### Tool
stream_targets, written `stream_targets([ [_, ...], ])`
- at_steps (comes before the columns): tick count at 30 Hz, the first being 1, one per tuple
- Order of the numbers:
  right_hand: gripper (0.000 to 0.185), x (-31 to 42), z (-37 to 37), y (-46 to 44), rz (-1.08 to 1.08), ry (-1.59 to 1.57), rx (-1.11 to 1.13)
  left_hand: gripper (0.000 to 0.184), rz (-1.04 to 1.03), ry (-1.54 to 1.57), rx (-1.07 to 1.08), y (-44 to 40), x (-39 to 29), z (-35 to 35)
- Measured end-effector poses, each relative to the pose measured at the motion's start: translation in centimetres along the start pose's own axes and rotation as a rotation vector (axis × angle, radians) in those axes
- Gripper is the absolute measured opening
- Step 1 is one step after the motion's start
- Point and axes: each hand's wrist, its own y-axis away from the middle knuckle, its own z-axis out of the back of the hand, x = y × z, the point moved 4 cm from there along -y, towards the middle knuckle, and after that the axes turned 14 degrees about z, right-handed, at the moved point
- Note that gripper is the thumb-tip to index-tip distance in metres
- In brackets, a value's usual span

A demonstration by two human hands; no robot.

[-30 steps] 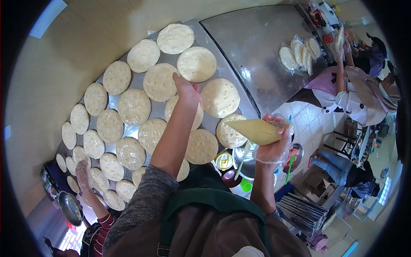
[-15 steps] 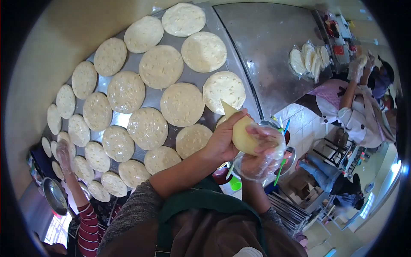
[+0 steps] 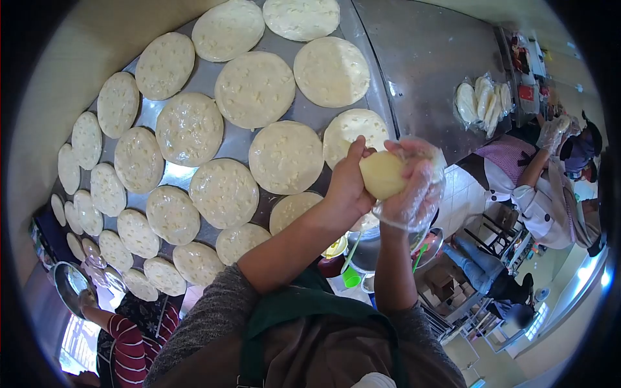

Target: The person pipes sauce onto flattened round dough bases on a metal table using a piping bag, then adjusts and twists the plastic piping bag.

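Note:
A pale yellow, filled piping bag (image 3: 383,174) is held between my two hands over the table's right part. My bare left hand (image 3: 349,183) curls around its front end, and the bag's tip is hidden. My right hand (image 3: 414,186), in a clear plastic glove, grips the back of the bag. Just beyond them lies a flat dough round (image 3: 352,129), partly covered by my left hand. Many similar rounds, such as this dough round (image 3: 284,157) with small pale lumps and a shiny top, cover the metal table (image 3: 178,173).
Wrapped flat pieces (image 3: 482,103) lie on another metal surface (image 3: 427,58). A green cup (image 3: 350,278) and bowls stand below my hands. At left, a co-worker's striped sleeve (image 3: 132,343) reaches to a metal bowl (image 3: 70,284). Another person in a pale coat (image 3: 543,213) stands at right.
The bag has turned, so its pointed tip no longer shows. The view has shifted slightly. The co-worker's hand at left has moved from the dough rounds to the metal bowl.

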Motion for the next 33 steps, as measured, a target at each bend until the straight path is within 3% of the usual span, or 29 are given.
stream_targets([
  [5, 0.033, -0.5, 0.1, 1.5, -0.099, 0.048, 0.072, 0.028, -0.024, 0.063, -0.028, 0.3, 0.8, 3.0],
  [10, 0.036, -1.0, -1.1, -0.5, -0.139, 0.129, 0.077, 0.032, -0.023, 0.025, 0.04, -1.3, -0.6, 1.7],
  [14, 0.037, -1.7, -1.3, -1.8, -0.008, 0.213, 0.132, 0.033, -0.047, -0.015, 0.037, -2.0, -1.4, 0.7],
  [18, 0.037, -1.4, 1.5, 2.0, -0.213, 0.113, 0.107, 0.033, -0.023, 0.041, -0.013, -0.1, 1.7, 4.0],
  [20, 0.036, -1.6, 1.8, 1.8, -0.178, 0.149, 0.123, 0.033, -0.02, 0.027, -0.077, 1.0, 1.9, 3.2],
  [26, 0.035, -2.4, -0.5, -3.0, 0.006, 0.222, 0.108, 0.033, -0.043, -0.08, 0.033, -2.8, -1.2, -0.1],
  [27, 0.034, -2.5, 0.5, -2.3, -0.078, 0.331, 0.159, 0.032, -0.053, -0.066, 0.001, -2.2, -0.4, 0.9],
  [29, 0.033, -2.3, 1.9, 0.3, -0.164, 0.222, 0.095, 0.03, -0.073, -0.012, -0.027, -1.6, 1.8, 4.1],
  [31, 0.034, -2.2, 2.6, 2.0, -0.222, 0.122, 0.041, 0.03, -0.082, -0.034, -0.11, 0.7, 2.0, 2.6],
  [33, 0.034, -1.7, 1.8, 0.0, -0.175, 0.305, 0.103, 0.03, -0.07, -0.03, -0.094, -0.2, 1.8, 2.9],
])
